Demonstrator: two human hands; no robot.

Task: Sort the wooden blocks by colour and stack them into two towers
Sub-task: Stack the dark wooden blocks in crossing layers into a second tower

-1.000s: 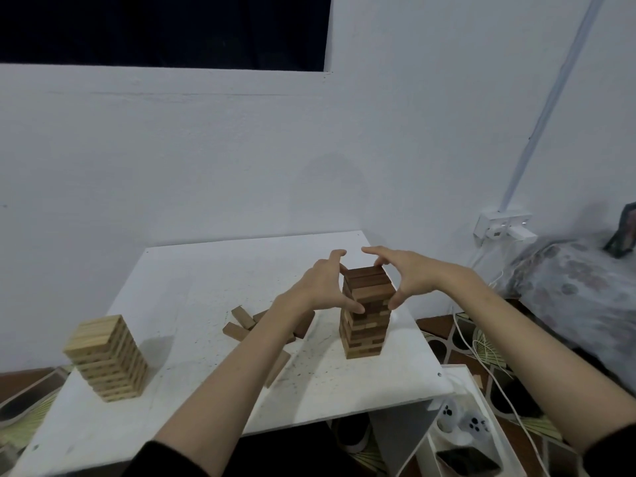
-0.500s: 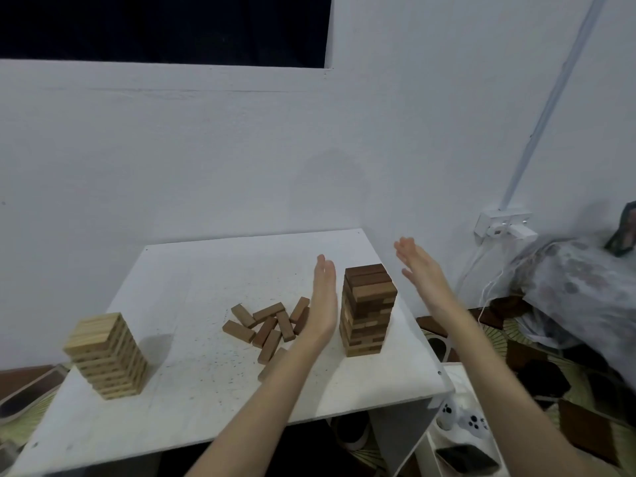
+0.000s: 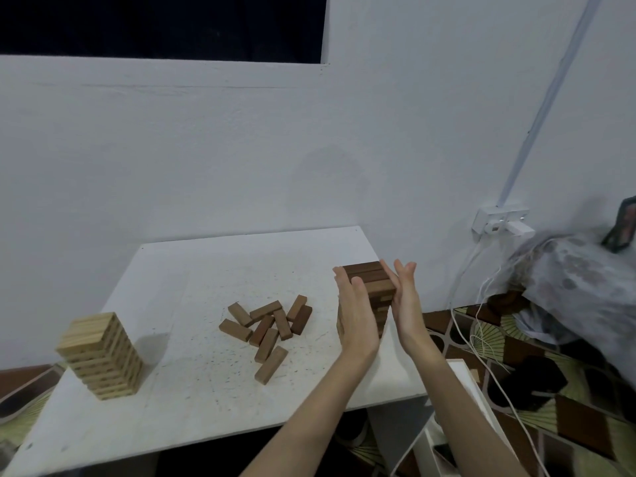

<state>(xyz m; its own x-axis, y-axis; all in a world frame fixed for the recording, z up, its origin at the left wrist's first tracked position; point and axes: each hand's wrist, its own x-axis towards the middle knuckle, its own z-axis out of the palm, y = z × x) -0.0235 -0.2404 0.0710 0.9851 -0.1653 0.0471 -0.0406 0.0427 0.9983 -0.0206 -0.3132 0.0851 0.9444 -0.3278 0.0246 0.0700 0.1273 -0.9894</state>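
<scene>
Between the two flat palms: tall square tower of dark brown wooden blocks (image 3: 373, 287), upright, long axis vertical, its top layer of three blocks running away from the viewer and slightly left. Left hand (image 3: 356, 313), fingers straight, lies against the tower's near-left face; right hand (image 3: 406, 304), fingers straight and a little spread, lies at its right face. Neither hand curls round a block; both appear to be squaring the stack, though actual contact on the right side is hard to confirm.

Just left of the left hand, on the white speckled bench (image 3: 192, 339): loose heap of about ten brown rectangular wooden blocks (image 3: 266, 327), lying flat, long axes pointing in mixed directions, several overlapping.

Well to the left, near the bench's front-left corner: tower of pale natural-wood blocks (image 3: 101, 356), upright, vertical axis, looks complete.

Status, as judged: pale colour done; dark tower partly built; the loose heap is left to stack.
</scene>
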